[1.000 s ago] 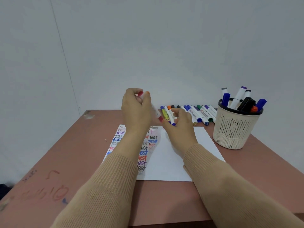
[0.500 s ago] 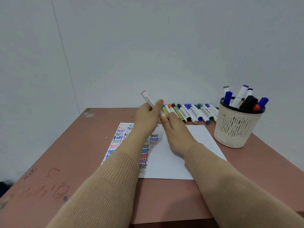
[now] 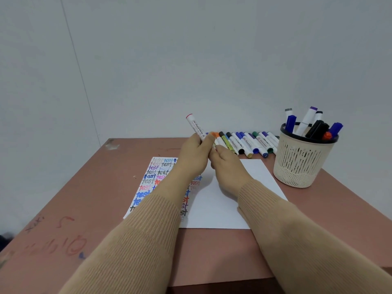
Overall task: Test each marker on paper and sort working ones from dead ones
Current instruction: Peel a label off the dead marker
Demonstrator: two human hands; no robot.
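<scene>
Head view, single frame. Reference object: sheet of paper (image 3: pixel 222 204), lying flat on a reddish-brown table (image 3: pixel 89 187). Left half of the sheet is filled with rows of the word "test" (image 3: pixel 158 172) in many colours; right half is blank. Left hand (image 3: pixel 195 153) is raised above the far edge of the paper, fingers and thumb curled round a white marker (image 3: pixel 195 126). The marker is tilted, its red-banded end up and leaning away to the left, its lower end hidden between the two hands. Right hand (image 3: pixel 228 166) is pressed against the left one, just above the paper's far edge, its fingertips (image 3: pixel 216 148) meeting the marker's lower end. Whether it grips the marker or a cap there: cannot tell, contact is covered. Hands together, both forearms in tan ribbed sleeves (image 3: pixel 148 240) crossing the paper's near edge. Beyond the far edge of the paper, a row of markers (image 3: pixel 246 143) lies side by side on the table, caps green, blue, purple, black, orange; the left end of the row is hidden behind the hands. To the right of the paper, close to its far right corner, stands a cream perforated cup (image 3: pixel 301 164) with a dark rim, holding several upright markers. To the left of the paper and nearer, red scribbles (image 3: pixel 72 245) mark the tabletop.
</scene>
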